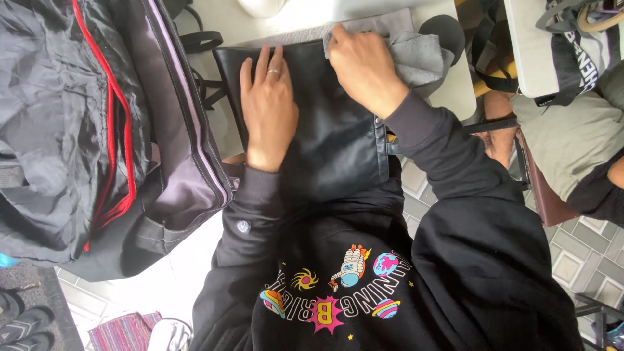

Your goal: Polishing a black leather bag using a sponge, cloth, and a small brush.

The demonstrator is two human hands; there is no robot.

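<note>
A black leather bag point(338, 140) lies flat across my lap and the edge of a white table point(455, 84). My left hand point(268, 107), a ring on one finger, rests flat on the bag with fingers spread, pressing it down. My right hand point(364, 65) is closed on a grey cloth point(416, 55) at the bag's upper edge, the cloth bunched under and beside the fingers. Both my arms are in black sleeves, and my black sweatshirt carries colourful space pictures.
A large open grey and black bag point(97, 130) with red piping stands on the left. Another person's arm and a tote bag point(578, 52) are at the right, near a brown chair point(543, 188). Sandals point(23, 322) and a striped item point(123, 331) lie on the tiled floor.
</note>
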